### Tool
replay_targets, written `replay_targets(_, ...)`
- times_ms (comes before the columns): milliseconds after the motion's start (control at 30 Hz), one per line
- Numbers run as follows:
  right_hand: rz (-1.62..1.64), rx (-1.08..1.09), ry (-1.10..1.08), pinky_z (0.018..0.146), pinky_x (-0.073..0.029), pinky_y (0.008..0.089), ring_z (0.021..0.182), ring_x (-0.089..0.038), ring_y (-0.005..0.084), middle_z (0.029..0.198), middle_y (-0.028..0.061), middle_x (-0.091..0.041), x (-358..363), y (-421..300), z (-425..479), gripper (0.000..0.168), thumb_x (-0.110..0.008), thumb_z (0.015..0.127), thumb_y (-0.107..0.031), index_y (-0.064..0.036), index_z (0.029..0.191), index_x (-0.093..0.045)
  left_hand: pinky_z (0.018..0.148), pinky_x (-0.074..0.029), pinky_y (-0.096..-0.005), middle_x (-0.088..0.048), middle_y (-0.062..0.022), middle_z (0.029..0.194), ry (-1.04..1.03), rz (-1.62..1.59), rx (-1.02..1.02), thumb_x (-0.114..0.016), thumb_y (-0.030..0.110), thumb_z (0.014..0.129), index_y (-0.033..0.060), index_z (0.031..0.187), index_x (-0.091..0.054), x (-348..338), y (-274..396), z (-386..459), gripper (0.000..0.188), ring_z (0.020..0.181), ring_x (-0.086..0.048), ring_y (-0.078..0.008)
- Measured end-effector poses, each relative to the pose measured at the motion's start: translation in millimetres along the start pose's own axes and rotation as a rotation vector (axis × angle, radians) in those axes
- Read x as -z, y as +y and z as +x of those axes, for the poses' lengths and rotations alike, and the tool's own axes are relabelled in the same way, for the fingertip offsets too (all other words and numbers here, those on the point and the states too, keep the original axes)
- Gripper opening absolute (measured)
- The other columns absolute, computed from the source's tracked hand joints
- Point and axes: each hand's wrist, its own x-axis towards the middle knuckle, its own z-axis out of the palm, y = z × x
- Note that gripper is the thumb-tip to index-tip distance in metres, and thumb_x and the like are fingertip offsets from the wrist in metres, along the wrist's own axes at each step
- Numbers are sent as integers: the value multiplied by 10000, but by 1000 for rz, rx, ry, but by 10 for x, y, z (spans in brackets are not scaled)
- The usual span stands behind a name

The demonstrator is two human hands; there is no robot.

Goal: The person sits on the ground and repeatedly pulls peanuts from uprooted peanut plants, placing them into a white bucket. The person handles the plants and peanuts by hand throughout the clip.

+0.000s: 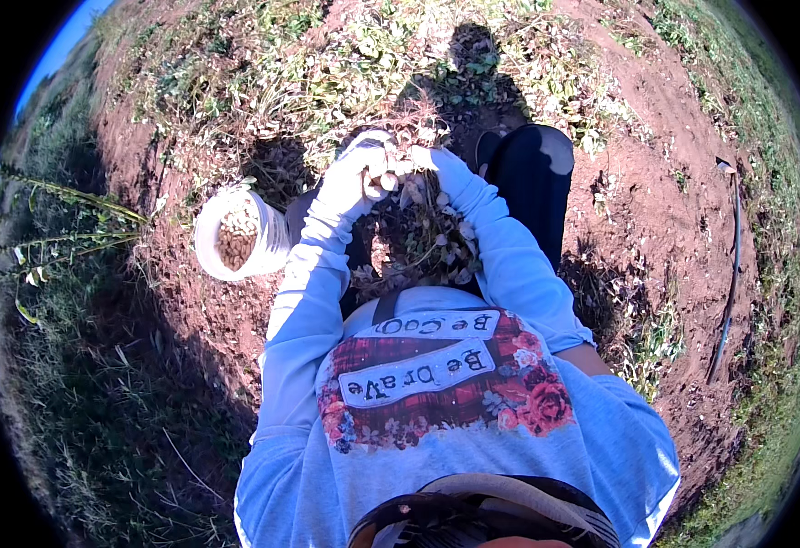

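Observation:
My left hand (367, 168), in a pale sleeve that reaches over it, is closed around several light peanut pods (380, 179). My right hand (434, 163) is beside it and grips an uprooted peanut plant (419, 127), whose thin reddish roots stick out beyond my hands. Leaves and stems (441, 233) of the plant hang down between my forearms, over my lap. To the left of my left forearm, a white plastic bucket (273, 236) leans towards the left. Loose peanut pods (237, 236) lie inside it. The fingertips are partly lost in bright glare.
Pulled plants (345, 61) cover the ground ahead. Reddish bare soil (653, 178) lies to the right, with a long, thin dark pole (734, 274) on it. Tall grass (84, 383) and leafy stalks (84, 198) stand at the left. My bent right knee (537, 171) is beside my right hand.

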Motion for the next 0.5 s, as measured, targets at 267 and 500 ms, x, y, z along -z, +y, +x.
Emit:
replay_targets(267, -248, 181, -12, 991, -477, 327, 1131, -616, 202, 1242, 127, -648, 79, 193, 156, 336, -489, 1002, -149, 14, 1278, -589, 390, -385, -216, -627, -51, 731, 225, 163, -104, -630, 175, 963, 67, 1017, -609, -58, -108, 64, 123, 515, -575, -125)
replay_targets(500, -181, 167, -40, 997, -472, 370, 1118, -615, 246, 1251, 160, -635, 91, 239, 78, 353, -402, 1027, -122, 63, 1286, -555, 388, -374, -229, -584, -41, 692, 289, 59, -210, -627, 193, 958, 79, 991, -589, 160, -292, 230, 125, 479, -506, -117)
